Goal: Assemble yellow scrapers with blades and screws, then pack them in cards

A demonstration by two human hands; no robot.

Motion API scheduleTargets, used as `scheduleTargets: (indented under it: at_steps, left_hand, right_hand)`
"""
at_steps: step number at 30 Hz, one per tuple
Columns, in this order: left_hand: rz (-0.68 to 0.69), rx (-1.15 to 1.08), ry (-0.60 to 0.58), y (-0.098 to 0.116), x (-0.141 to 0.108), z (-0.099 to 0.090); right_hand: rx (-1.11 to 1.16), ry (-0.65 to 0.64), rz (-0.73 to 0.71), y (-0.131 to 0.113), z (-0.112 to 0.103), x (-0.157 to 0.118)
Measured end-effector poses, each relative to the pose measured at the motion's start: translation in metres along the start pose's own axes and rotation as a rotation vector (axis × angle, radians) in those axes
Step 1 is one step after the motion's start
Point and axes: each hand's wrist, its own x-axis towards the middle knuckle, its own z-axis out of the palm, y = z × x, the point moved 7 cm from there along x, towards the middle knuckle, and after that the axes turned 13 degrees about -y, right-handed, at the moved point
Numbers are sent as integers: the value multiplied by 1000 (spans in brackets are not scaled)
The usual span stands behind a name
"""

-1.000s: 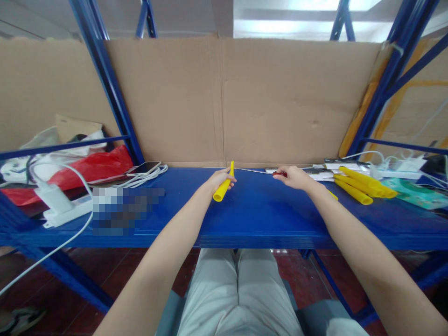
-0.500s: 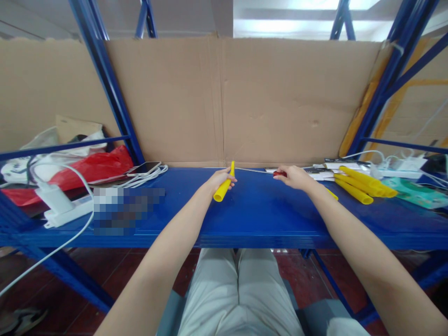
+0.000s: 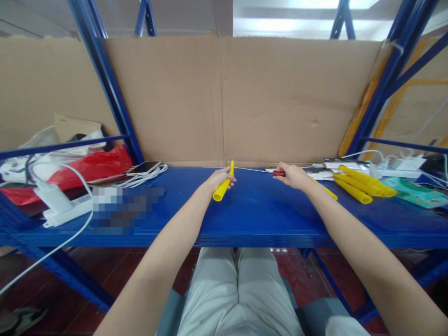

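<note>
A tapered yellow tube (image 3: pixel 222 187) is gripped in my left hand (image 3: pixel 221 178), its wide open end toward me and its narrow tip pointing up and away. My right hand (image 3: pixel 289 175) is closed on the red handle of a screwdriver-like tool (image 3: pixel 279 173). The tool's thin metal shaft reaches left toward the tube's narrow tip; whether they touch is too small to tell. Several more yellow tubes (image 3: pixel 364 183) lie on the blue table (image 3: pixel 259 210) to the right, one of them partly hidden by my right forearm.
White cables (image 3: pixel 150 175), a phone, a power strip (image 3: pixel 68 212) and a red bag (image 3: pixel 93 165) are at the left. Papers, a green packet (image 3: pixel 416 191) and white chargers lie at the right. Cardboard (image 3: pixel 280 102) stands behind the table, between blue posts.
My right hand has shifted very slightly on the red handle, showing more of it. My left hand and the yellow tube are nearly still.
</note>
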Motion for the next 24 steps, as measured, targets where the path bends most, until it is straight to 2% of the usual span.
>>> scheduleTargets:
  at_steps: [3, 8, 12, 24]
  left_hand:
    - [11, 14, -6, -1, 1, -1]
    - [19, 30, -16, -1, 2, -2]
    - [25, 33, -4, 0, 1, -2]
    - [25, 23, 24, 2, -2, 3]
  right_hand:
    - [-28, 10, -28, -1, 0, -1]
    - [-47, -44, -52, -4, 2, -2]
    - [-41, -88, -41, -8, 2, -3]
    - [20, -115, -10, -7, 4, -1]
